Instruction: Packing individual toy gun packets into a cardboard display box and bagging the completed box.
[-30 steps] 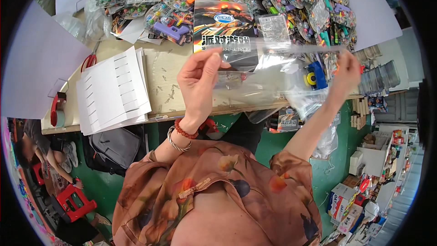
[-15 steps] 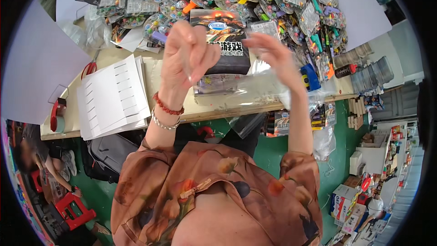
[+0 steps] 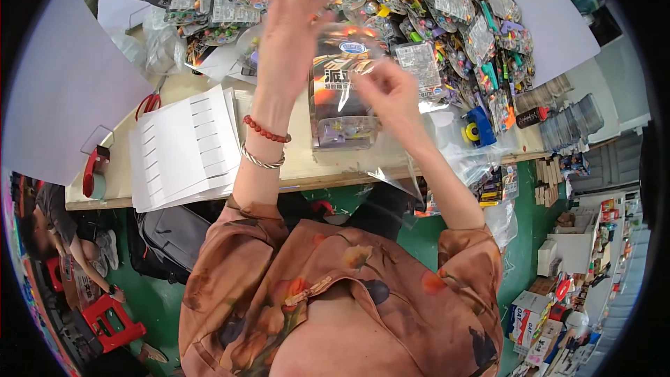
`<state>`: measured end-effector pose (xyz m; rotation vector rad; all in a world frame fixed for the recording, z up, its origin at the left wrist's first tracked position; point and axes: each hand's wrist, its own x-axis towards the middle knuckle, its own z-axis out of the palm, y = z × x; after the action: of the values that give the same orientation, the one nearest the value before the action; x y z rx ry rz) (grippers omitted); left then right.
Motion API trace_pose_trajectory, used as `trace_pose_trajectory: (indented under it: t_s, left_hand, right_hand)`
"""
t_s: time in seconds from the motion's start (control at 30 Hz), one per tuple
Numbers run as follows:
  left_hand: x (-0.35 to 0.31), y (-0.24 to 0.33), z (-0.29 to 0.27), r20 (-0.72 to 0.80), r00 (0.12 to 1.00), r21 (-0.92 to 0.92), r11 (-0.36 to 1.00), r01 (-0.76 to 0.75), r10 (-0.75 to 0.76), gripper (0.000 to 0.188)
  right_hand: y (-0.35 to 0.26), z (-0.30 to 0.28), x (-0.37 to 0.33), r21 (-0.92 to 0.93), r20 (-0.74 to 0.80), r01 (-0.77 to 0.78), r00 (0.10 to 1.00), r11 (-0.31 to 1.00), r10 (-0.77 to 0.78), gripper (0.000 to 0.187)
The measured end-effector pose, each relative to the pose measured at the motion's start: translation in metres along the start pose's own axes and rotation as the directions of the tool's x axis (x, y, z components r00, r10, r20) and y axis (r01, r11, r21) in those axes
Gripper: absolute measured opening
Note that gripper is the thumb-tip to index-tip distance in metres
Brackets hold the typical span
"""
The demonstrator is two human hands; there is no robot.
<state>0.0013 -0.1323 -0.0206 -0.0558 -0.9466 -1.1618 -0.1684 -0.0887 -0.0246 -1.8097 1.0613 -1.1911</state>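
Observation:
A dark printed display box stands on the table in front of me, with colourful racing-style artwork and a clear-fronted lower section showing small items. Glints across its front come from clear plastic film. My left hand is raised at the box's upper left, its fingers stretched upward and smeared by motion; nothing shows in it. At the box's right side, my right hand has thumb and fingers pinched together, seemingly on the film's edge. More loose clear film hangs over the table's front edge below my right wrist.
Behind the box lies a large heap of toy blister packs. White sheets and red-handled scissors are on the left, beside a tape roll. A blue tape dispenser sits on the right. Another person is at lower left.
My left hand has opened from a fist and moved up. My right hand has come left and down to the box and closed its fingers. The box stands more fully in view.

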Motion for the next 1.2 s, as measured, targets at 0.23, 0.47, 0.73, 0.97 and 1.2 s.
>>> trace_pose_trajectory:
  t_s: [0.23,0.47,0.73,0.97,1.2]
  left_hand:
    - [-0.092,-0.023,0.014,-0.406,0.914,-0.011,1.000,-0.026,0.019,0.067]
    - [-0.097,-0.023,0.027,-0.611,0.790,0.520,0.776,0.356,0.047,0.091]
    - [-0.060,0.006,-0.008,-0.448,0.885,0.450,0.823,0.346,-0.127,0.015]
    - [-0.022,-0.006,-0.049,-0.468,0.840,0.691,0.479,0.542,-0.276,0.032]
    - [-0.022,-0.026,-0.040,-0.431,0.881,0.722,0.511,0.466,-0.195,0.052]
  right_hand:
    - [0.006,-0.011,0.009,-0.438,-0.498,0.043,0.820,0.898,-0.282,0.023]
    - [-0.006,0.005,-0.008,0.076,-0.503,-0.003,0.863,0.997,0.040,0.025]
    - [-0.003,-0.016,-0.006,0.277,-0.240,-0.104,0.955,0.955,0.174,0.029]
    - [0.055,-0.046,0.025,-0.295,-0.141,-0.188,0.978,0.937,0.152,0.035]
    - [0.068,-0.071,0.056,-0.182,-0.123,-0.038,0.992,0.982,0.016,0.031]
